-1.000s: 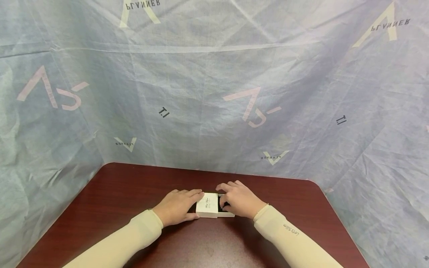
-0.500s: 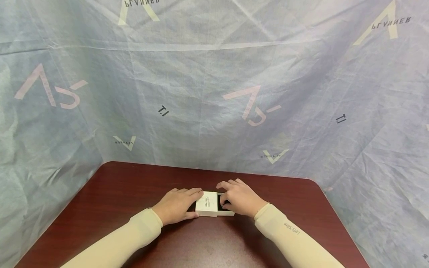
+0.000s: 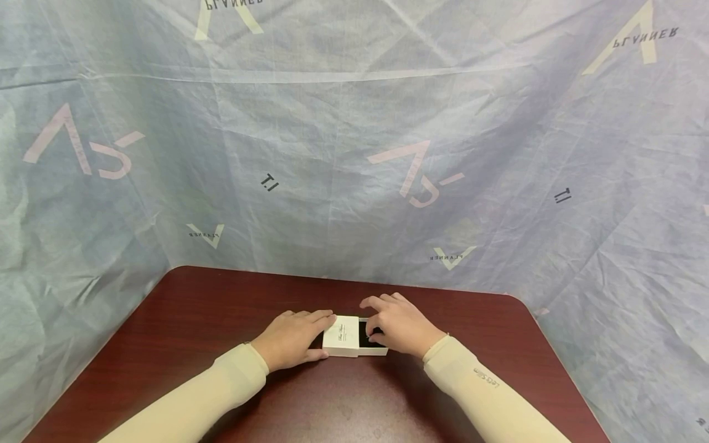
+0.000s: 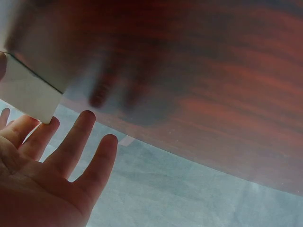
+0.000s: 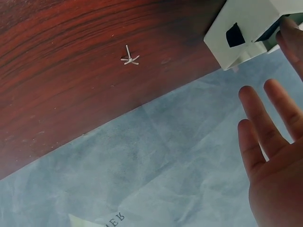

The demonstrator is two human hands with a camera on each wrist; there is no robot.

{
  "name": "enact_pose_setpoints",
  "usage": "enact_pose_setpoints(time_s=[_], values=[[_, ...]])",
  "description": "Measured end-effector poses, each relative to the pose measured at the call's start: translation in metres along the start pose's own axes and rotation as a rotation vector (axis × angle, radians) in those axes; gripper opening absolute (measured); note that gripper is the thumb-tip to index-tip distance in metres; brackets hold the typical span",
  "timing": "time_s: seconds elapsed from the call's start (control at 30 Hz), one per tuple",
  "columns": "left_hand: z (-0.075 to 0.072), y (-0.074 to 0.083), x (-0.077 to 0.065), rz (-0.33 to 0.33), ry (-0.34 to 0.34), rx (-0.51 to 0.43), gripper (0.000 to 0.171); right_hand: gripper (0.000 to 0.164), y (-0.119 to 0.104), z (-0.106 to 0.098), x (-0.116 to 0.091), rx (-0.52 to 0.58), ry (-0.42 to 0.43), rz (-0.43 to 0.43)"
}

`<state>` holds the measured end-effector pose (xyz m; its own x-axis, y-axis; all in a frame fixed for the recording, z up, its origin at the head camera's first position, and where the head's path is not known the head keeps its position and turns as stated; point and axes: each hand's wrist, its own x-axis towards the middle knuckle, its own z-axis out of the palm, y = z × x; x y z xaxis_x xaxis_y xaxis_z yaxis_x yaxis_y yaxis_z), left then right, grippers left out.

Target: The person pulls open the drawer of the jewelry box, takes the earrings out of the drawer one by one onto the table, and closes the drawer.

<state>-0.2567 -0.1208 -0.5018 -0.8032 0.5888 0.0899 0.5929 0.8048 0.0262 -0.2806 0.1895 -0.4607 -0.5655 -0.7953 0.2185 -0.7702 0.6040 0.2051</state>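
Note:
A small white sleeve box (image 3: 342,338) with fine dark print lies on the table, its white drawer (image 3: 373,352) with black lining slid partway out to the right. My left hand (image 3: 290,339) holds the sleeve's left end, thumb on the near side and fingers at the far side; the left wrist view shows its fingertips against the box (image 4: 33,92). My right hand (image 3: 403,327) bends thumb and index finger down into the drawer, other fingers raised. A tiny light speck shows near those fingertips; whether they pinch it is unclear. The right wrist view shows the box (image 5: 246,23) end-on.
The dark red wood table (image 3: 221,295) has rounded far corners. Grey printed cloth (image 3: 332,184) hangs behind it and at both sides. In the right wrist view, a tiny pale star-shaped piece with a stem (image 5: 130,59) appears against the tabletop.
My right hand has shifted slightly to the right and up, uncovering a bit more of the drawer's black lining. My left hand and the box have barely moved.

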Motion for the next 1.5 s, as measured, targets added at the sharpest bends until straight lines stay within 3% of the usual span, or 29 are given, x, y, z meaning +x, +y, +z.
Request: enact_pose_setpoints(time_s=[0.5, 0.8, 1.27, 1.5], values=[[-0.006, 0.003, -0.001, -0.006, -0.004, -0.005, 0.080, 0.011, 0.008, -0.003, -0.007, 0.017, 0.023, 0.038], [0.001, 0.000, 0.000, 0.030, 0.043, -0.013, 0.079, 0.012, 0.013, -0.002, -0.013, 0.015, 0.052, 0.051], [-0.005, 0.003, -0.001, 0.002, 0.001, -0.004, 0.080, 0.017, 0.023, -0.001, -0.020, -0.006, 0.130, 0.055], [-0.009, 0.004, -0.003, 0.013, 0.005, -0.009, 0.080, 0.016, 0.027, 0.000, -0.027, -0.010, 0.113, 0.083]])
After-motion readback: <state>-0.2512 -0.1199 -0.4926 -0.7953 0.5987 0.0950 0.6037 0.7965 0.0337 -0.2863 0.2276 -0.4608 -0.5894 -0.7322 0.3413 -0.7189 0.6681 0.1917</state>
